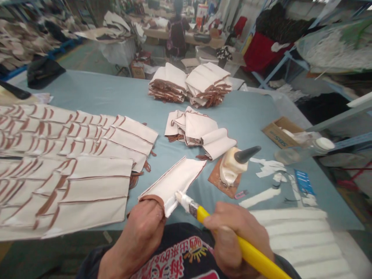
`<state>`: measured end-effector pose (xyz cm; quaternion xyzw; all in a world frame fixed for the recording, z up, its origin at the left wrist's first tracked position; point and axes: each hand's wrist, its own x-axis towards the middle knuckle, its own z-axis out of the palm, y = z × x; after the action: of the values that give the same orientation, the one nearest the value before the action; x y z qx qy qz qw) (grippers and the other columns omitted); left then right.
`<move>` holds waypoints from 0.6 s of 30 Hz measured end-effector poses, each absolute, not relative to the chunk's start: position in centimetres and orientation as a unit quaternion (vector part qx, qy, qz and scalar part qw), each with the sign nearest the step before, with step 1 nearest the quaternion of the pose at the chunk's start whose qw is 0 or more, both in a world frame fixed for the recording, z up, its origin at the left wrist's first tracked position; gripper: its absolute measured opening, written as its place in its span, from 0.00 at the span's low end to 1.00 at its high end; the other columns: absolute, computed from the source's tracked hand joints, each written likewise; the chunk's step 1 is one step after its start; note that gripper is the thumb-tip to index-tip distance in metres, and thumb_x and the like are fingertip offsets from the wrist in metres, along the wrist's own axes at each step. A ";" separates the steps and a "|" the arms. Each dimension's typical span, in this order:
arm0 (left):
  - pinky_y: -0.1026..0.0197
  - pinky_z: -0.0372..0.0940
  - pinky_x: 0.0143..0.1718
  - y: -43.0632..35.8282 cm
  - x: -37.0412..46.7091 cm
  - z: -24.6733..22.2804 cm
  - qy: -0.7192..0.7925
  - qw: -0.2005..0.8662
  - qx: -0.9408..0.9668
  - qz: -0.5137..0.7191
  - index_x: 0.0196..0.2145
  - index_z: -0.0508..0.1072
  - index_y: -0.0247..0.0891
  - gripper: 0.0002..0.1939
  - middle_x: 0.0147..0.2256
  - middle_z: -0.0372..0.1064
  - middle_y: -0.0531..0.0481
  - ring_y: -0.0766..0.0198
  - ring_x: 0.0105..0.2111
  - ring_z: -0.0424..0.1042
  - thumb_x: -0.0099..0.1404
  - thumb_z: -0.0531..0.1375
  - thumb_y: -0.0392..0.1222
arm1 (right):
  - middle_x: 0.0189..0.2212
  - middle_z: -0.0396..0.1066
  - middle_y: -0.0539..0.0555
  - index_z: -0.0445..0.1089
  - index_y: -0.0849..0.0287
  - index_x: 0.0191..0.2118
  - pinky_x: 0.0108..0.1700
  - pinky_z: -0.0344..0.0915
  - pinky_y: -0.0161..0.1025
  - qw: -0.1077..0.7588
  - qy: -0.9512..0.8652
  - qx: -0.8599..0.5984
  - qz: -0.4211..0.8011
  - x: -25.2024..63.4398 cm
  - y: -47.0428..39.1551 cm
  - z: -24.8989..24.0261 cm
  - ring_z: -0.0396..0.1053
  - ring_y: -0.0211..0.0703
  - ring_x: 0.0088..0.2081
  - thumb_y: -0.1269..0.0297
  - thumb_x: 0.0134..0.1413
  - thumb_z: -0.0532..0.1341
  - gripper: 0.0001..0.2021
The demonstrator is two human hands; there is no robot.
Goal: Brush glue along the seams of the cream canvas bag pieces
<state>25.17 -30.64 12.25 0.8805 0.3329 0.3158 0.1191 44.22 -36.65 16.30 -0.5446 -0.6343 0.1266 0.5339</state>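
A long bench covered in pale blue cloth fills a cluttered workshop. At its near edge the left hand is pushed inside the brown-trimmed end of a cream fabric sleeve piece, which angles away across the cloth. The right hand is clamped on a yellow-handled glue brush, its white bristles touching the near corner of that piece. Just right stands a squat white glue bottle with a black cone nozzle on a brown leather scrap. To the left, rows of overlapped cream pieces with brown edging lie spread out (many deep). Farther off sit a loose heap of folded pieces, then two tall stacks. A person stands far behind.
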 end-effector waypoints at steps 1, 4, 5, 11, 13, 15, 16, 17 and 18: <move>0.58 0.60 0.26 -30.6 25.3 12.2 0.330 0.123 0.881 0.316 0.27 0.65 0.42 0.17 0.21 0.66 0.51 0.61 0.22 0.66 0.66 0.51 0.22 | 0.18 0.71 0.42 0.67 0.51 0.34 0.26 0.66 0.34 0.533 -0.653 -0.527 0.112 44.2 -36.4 16.5 0.67 0.34 0.18 0.58 0.76 0.50 0.16; 0.59 0.59 0.26 -30.4 25.5 11.9 0.317 0.149 0.879 0.324 0.26 0.62 0.43 0.18 0.21 0.64 0.53 0.61 0.21 0.65 0.63 0.50 0.21 | 0.16 0.67 0.41 0.64 0.53 0.32 0.23 0.62 0.31 0.552 -0.676 -0.477 0.108 43.3 -36.0 16.7 0.63 0.30 0.15 0.60 0.77 0.49 0.18; 0.60 0.59 0.26 -30.3 25.6 11.9 0.310 0.157 0.879 0.327 0.26 0.62 0.43 0.18 0.21 0.64 0.53 0.61 0.22 0.65 0.63 0.50 0.21 | 0.16 0.68 0.41 0.65 0.53 0.32 0.23 0.62 0.31 0.568 -0.662 -0.474 0.123 42.9 -36.1 16.7 0.63 0.30 0.15 0.60 0.77 0.49 0.18; 0.60 0.58 0.26 -30.3 25.7 11.8 0.327 0.195 0.860 0.339 0.24 0.64 0.42 0.17 0.21 0.66 0.53 0.62 0.22 0.65 0.62 0.51 0.22 | 0.20 0.68 0.47 0.72 0.56 0.27 0.17 0.56 0.30 0.611 -0.378 -0.596 0.358 44.1 -36.2 16.1 0.59 0.33 0.17 0.47 0.71 0.57 0.24; 0.61 0.62 0.29 -30.3 25.8 12.1 0.381 0.284 0.815 0.331 0.25 0.68 0.41 0.16 0.23 0.68 0.52 0.62 0.24 0.67 0.67 0.52 0.27 | 0.18 0.64 0.46 0.71 0.57 0.25 0.15 0.52 0.28 0.610 -0.298 -0.616 0.398 45.4 -35.8 15.6 0.55 0.31 0.16 0.41 0.65 0.61 0.26; 0.61 0.67 0.34 -30.1 25.9 12.5 0.445 0.417 0.731 0.306 0.30 0.73 0.40 0.12 0.27 0.72 0.50 0.60 0.29 0.72 0.71 0.55 0.36 | 0.17 0.62 0.45 0.70 0.58 0.24 0.14 0.49 0.27 0.626 -0.254 -0.623 0.395 46.5 -35.4 15.0 0.52 0.29 0.15 0.39 0.61 0.64 0.26; 0.61 0.68 0.36 -30.0 26.0 12.7 0.468 0.483 0.680 0.293 0.33 0.75 0.39 0.11 0.29 0.74 0.50 0.59 0.31 0.72 0.72 0.56 0.40 | 0.17 0.62 0.45 0.70 0.58 0.24 0.14 0.48 0.27 0.634 -0.244 -0.621 0.390 46.8 -35.3 14.7 0.51 0.29 0.15 0.40 0.60 0.65 0.26; 0.61 0.69 0.36 -29.8 26.0 12.9 0.479 0.542 0.631 0.282 0.34 0.76 0.39 0.11 0.30 0.75 0.50 0.59 0.32 0.72 0.72 0.57 0.44 | 0.18 0.62 0.45 0.69 0.58 0.24 0.14 0.47 0.27 0.643 -0.242 -0.617 0.384 46.9 -35.2 14.4 0.51 0.28 0.15 0.41 0.60 0.65 0.25; 0.61 0.68 0.34 -29.7 26.0 13.1 0.481 0.591 0.586 0.275 0.34 0.76 0.39 0.12 0.30 0.74 0.50 0.60 0.30 0.71 0.72 0.59 0.47 | 0.18 0.63 0.46 0.69 0.58 0.24 0.14 0.47 0.27 0.647 -0.253 -0.610 0.381 46.9 -35.1 14.2 0.52 0.29 0.15 0.42 0.61 0.65 0.25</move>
<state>26.02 -29.67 13.12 0.5865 0.4810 0.2755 0.5906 46.90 -35.13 14.23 -0.6096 -0.2531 0.3814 0.6472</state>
